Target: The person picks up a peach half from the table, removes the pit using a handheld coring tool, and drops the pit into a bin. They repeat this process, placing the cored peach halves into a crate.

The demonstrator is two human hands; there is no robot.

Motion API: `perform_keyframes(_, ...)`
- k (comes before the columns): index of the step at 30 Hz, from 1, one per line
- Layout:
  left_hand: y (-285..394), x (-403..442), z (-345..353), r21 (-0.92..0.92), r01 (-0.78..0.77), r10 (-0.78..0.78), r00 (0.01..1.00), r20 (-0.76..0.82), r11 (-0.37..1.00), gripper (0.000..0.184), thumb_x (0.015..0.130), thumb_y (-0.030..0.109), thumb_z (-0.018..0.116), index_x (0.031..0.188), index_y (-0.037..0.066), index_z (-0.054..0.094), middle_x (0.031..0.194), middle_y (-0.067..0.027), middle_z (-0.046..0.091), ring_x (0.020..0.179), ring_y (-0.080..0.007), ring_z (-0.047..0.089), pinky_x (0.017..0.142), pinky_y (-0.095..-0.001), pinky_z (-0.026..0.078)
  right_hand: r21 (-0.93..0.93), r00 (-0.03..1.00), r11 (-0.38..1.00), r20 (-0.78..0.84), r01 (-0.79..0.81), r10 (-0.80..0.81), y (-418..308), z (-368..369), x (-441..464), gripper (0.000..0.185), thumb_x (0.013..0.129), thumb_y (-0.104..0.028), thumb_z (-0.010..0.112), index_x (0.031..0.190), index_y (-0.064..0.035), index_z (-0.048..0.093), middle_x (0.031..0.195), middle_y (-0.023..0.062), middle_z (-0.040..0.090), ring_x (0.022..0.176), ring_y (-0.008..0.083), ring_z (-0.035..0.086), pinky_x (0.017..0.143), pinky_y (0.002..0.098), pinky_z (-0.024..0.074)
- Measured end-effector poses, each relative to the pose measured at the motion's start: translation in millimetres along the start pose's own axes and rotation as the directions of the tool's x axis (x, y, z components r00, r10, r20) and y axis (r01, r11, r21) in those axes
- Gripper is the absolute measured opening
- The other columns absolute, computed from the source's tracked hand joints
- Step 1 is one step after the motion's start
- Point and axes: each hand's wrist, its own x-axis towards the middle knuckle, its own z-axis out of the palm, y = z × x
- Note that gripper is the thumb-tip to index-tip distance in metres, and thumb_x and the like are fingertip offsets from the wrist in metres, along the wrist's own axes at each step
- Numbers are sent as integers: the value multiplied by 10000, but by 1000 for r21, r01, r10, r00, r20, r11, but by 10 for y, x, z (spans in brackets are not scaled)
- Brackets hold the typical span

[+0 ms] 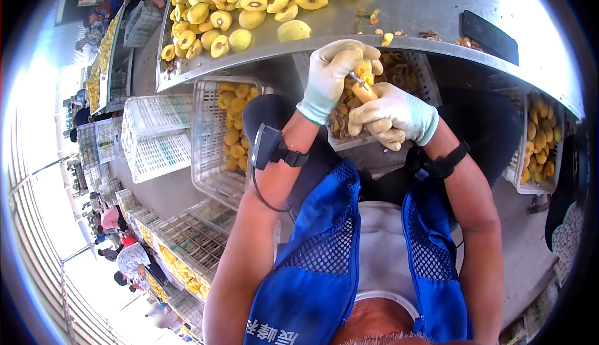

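Observation:
My left hand (340, 73), in a pale work glove, is closed around a piece of yellow peach (364, 70) at the table's near edge. My right hand (393, 115), gloved too, grips a pitting tool with a wooden handle (365, 93). The tool's metal shaft points up at the peach; its tip is hidden by the fruit and fingers. Beneath both hands stands a crate (429, 82) holding brownish pits or scraps. Beyond them, halved yellow peaches (253, 19) are heaped on the metal table (424, 8), several showing their pits.
Left of my knees is a white crate (206, 173) of peach halves (236, 126); another filled crate (535, 186) stands at the right. A flat black object (490, 36) lies on the table near fruit scraps. Stacked crates (156, 136) and other people are farther left.

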Motion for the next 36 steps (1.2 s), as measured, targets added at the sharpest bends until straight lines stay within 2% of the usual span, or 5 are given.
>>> perform_keyframes(5,123,41,-16,223,88,-97,995,29,971,356,1024,251,565,1051,-65,726,912,-202,753,760,-227,703,721,-331,578,-64,997,997,-63,37,-41,-33,108,-29,225,994,-116,654,994,108,634,596,52,581,327,121,457,281,287,372)
perform_keyframes(13,-57,-2,7,-452,-13,-32,995,-92,892,443,1078,406,517,1143,-10,657,921,-178,726,721,-260,698,638,-359,582,-127,978,983,179,132,-108,-83,225,-101,275,970,-171,679,945,102,644,508,-3,481,303,111,420,295,286,378)
perform_keyframes(17,533,-215,-507,315,-73,161,952,-261,946,400,1083,342,516,1172,-14,678,980,-142,752,806,-206,724,690,-324,591,-293,986,947,-60,134,-158,-149,206,-174,285,949,-207,706,934,77,682,520,19,512,332,110,459,324,273,415)
perform_keyframes(20,988,-523,-1038,893,199,263,910,-322,403,289,1004,237,676,1114,-16,762,1037,-101,780,911,-153,734,866,-285,574,-448,926,894,-341,-12,-159,-206,274,-155,246,922,-230,729,875,3,666,602,42,603,361,107,506,336,258,406)
perform_keyframes(36,718,86,-3142,868,488,150,869,-472,-92,773,752,385,849,1407,53,608,1272,-229,705,1205,-365,667,1030,-439,512,-516,895,854,-407,-60,-183,-170,309,42,242,938,-243,722,1013,-15,692,656,34,643,399,85,535,365,239,403)
